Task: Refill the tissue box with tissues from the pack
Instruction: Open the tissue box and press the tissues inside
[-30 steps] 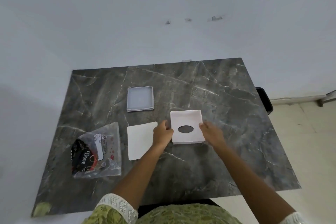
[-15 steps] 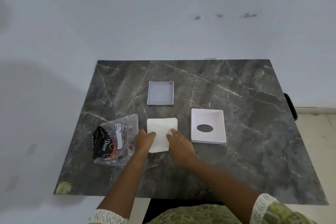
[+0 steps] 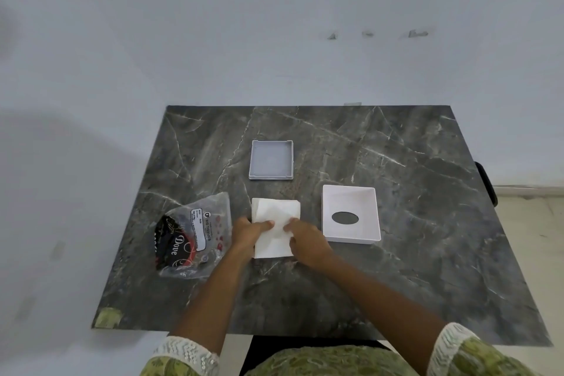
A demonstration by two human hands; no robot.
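A white stack of tissues lies on the dark marble table. My left hand grips its left edge and my right hand grips its right edge, thumbs on top, with the top sheet creased between them. To the right lies the white tissue box cover, upside down, its oval slot showing. The grey box base sits open further back. The clear plastic tissue pack lies crumpled at the left.
A white wall runs behind the table. A dark chair part shows past the table's right edge. A green scrap sits on the table's front left corner.
Both hands left the box cover and moved left onto the tissue stack. Since half a second ago they have closed on its edges and the top sheet has creased.
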